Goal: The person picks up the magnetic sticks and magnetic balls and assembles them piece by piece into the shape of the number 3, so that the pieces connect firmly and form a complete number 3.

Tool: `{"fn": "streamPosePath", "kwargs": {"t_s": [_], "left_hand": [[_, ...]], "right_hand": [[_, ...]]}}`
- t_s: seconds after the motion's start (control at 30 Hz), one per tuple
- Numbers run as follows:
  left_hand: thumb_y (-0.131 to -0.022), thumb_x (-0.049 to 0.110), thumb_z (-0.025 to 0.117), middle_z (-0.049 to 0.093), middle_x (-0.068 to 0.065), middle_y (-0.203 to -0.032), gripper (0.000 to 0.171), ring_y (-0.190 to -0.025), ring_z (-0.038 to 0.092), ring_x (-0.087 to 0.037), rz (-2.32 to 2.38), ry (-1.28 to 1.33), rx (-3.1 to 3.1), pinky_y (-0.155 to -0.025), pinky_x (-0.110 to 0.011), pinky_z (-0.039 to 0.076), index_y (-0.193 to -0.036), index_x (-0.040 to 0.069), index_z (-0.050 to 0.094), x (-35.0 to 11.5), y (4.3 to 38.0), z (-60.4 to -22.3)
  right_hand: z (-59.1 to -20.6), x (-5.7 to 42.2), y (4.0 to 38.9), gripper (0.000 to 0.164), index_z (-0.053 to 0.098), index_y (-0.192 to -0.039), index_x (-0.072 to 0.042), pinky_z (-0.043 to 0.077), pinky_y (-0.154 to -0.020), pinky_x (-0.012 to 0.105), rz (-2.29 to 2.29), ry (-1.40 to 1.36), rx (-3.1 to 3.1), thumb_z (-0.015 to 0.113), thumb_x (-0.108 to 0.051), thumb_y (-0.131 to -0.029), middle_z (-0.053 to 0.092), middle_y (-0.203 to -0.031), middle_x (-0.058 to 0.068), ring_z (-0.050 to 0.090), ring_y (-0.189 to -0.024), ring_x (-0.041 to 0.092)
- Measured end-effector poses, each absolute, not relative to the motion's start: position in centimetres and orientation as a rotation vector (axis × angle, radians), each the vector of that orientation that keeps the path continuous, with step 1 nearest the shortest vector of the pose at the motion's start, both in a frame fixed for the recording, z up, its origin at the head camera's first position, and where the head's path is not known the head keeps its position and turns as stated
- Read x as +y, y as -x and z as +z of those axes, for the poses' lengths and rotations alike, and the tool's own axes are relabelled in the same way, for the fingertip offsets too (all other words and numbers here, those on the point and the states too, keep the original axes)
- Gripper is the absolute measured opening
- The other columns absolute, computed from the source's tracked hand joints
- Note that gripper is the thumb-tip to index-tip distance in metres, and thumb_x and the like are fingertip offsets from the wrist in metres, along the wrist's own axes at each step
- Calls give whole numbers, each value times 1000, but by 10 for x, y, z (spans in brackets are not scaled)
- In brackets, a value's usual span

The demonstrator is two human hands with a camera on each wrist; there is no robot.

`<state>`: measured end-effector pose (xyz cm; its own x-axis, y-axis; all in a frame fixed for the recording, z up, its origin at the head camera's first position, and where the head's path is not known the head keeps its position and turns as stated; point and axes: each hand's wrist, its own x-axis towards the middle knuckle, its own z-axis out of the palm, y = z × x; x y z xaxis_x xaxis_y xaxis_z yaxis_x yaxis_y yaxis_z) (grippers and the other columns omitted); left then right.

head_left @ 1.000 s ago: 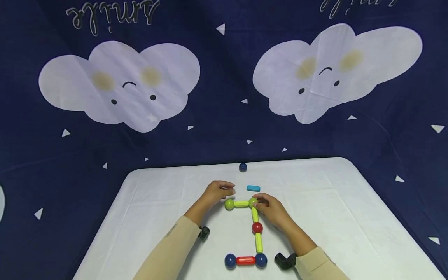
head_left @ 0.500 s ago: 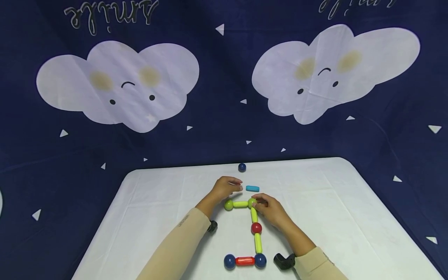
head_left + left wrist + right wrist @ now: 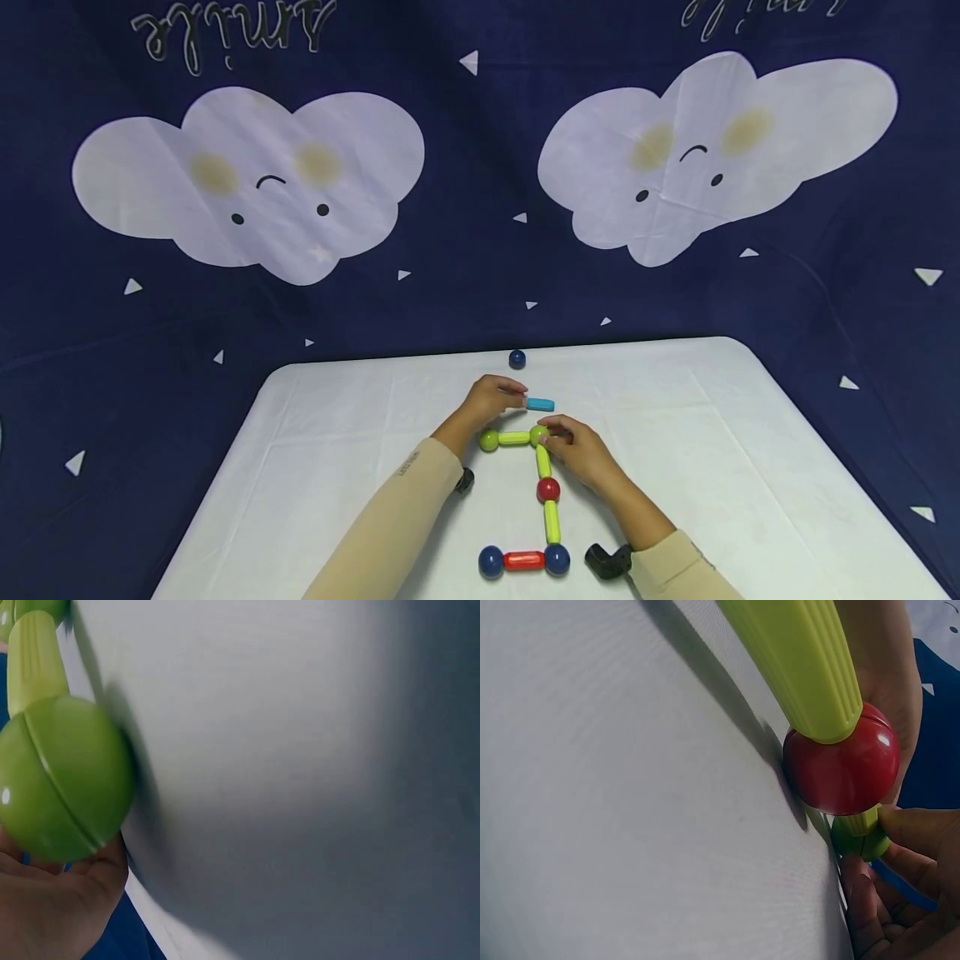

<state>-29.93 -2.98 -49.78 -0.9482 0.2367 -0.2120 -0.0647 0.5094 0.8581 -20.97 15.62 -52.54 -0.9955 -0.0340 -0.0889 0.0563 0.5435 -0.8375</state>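
My left hand (image 3: 491,400) has its fingertips at the left end of a light-blue magnetic rod (image 3: 541,405), thumb and forefinger apart; no firm grip shows. My right hand (image 3: 581,450) pinches the green ball (image 3: 538,436) at the top right corner of a ball-and-rod figure. From that ball a yellow-green rod (image 3: 514,437) runs left to another green ball (image 3: 489,440). Below it come a second yellow-green rod (image 3: 543,462), a red ball (image 3: 841,769), a third yellow-green rod (image 3: 552,522) and a dark-blue ball (image 3: 557,560). In the left wrist view a green ball (image 3: 66,780) partly hides the left hand.
A red rod (image 3: 524,561) joins the lower dark-blue ball to another dark-blue ball (image 3: 491,562). One loose dark-blue ball (image 3: 517,359) sits by the far edge of the white table (image 3: 337,450). Behind hangs a navy cloth (image 3: 480,167) with cloud prints.
My left hand has moved right and slightly away from me, from above the left green ball to the light-blue rod. My right hand keeps its hold on the green ball.
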Motion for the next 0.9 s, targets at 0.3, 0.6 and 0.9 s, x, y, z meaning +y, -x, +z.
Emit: {"fn": "streamPosePath", "kwargs": {"t_s": [0.3,0.6,0.9], "left_hand": [[-84,18,81,74,-2,-107,21,-106,63,-20,1316,-132,2521,-98,-42,50,-105,17,79,-19,297,-500],[-85,15,80,75,0,-100,13,-101,63,-17,1274,-134,2560,-102,-42,46,-98,18,80,-16,297,-501],[-85,14,80,76,1,-96,9,-96,63,-16,1201,-180,2605,-100,-40,47,-94,17,80,-22,299,-502]], "right_hand": [[-527,156,210,25,71,-120,-19,55,-82,35,-1465,-25,2672,70,-21,-96,72,-115,6,66,-95,15],[-528,156,211,26,71,-121,-22,55,-84,35,-1460,-46,2670,70,-22,-95,72,-115,4,66,-96,15],[-529,155,211,27,70,-122,-21,56,-89,40,-1458,-39,2673,70,-23,-95,72,-116,4,66,-97,15]]}}
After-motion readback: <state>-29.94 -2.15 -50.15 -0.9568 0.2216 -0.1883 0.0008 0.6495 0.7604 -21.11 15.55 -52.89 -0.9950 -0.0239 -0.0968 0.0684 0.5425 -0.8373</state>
